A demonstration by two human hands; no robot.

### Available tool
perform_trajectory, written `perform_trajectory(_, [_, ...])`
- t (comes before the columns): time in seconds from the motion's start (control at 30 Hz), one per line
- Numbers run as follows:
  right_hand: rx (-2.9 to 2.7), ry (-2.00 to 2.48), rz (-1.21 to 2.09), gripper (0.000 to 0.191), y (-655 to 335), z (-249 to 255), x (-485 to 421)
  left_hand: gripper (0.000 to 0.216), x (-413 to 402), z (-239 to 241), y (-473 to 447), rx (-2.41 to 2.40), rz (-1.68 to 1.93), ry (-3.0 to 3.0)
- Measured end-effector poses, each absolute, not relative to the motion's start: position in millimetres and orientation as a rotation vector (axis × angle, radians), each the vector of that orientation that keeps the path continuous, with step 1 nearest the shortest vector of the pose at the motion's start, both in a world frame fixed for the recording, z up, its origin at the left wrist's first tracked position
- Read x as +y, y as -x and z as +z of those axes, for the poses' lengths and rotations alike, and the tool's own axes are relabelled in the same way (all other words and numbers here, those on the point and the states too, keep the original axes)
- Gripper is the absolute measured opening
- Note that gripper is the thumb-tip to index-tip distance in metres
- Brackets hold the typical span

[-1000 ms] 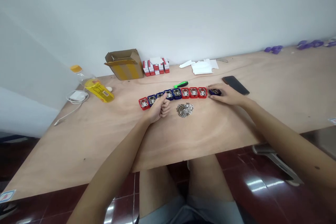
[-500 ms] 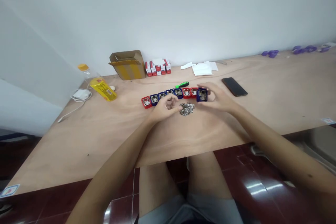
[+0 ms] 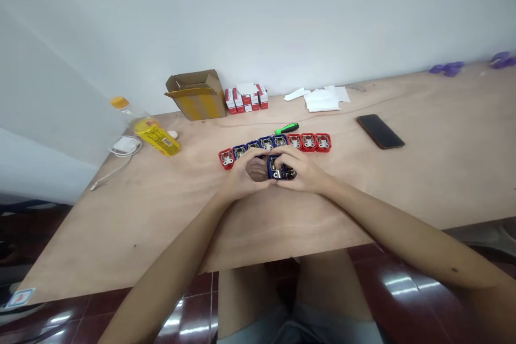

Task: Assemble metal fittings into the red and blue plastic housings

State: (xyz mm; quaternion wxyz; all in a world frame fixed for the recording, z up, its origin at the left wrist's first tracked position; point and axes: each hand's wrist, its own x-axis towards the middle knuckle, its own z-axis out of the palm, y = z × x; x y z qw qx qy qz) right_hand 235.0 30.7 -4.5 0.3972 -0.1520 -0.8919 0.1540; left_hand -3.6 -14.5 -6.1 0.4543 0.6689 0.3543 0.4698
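A small square blue case [image 3: 272, 165] with metal fittings inside is held between my two hands, just above the wood table. My left hand [image 3: 244, 176] curves round its left side, fingertips and thumb at its edges. From the right, my right hand [image 3: 304, 171] grips it with thumb and fingers, one finger bent over its open face. Small metal pieces [image 3: 291, 173] show in part beside the case, mostly covered by the right hand. Right behind the hands runs a row of similar cases, several blue [image 3: 266, 143] and several red [image 3: 308, 142].
A green-and-black screwdriver [image 3: 287, 128] lies behind the row. Farther back are an open cardboard box [image 3: 203, 102], red-and-white small boxes [image 3: 246, 102] and white papers [image 3: 324, 99]. A phone [image 3: 380, 131] lies right; a yellow bottle [image 3: 157, 137] and white charger cable [image 3: 126, 145] are left.
My right hand has brought the blue case leftward and nearer, from the row's right end to my left hand. Both hands now meet at it, covering most of the metal pieces.
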Motion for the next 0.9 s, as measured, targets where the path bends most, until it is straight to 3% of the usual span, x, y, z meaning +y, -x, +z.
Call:
perform_trajectory(0.27, [-2.221, 0.404, 0.635, 0.027, -235.6, 0.6, 24.9, 0.073, -17.9, -1.3, -1.5, 0.884, 1.172, -1.627])
perform_trajectory(0.63, [-2.107, 0.556, 0.640, 0.029, -238.3, -0.4, 23.5, 0.066, -19.5, 1.8, -5.7, 0.925, 1.179, -1.803])
perform_trajectory(0.9, [-1.850, 0.700, 0.687, 0.010, -235.9, 3.3, 23.3, 0.060, -20.1, 2.2, -7.4, 0.883, 1.086, -1.620])
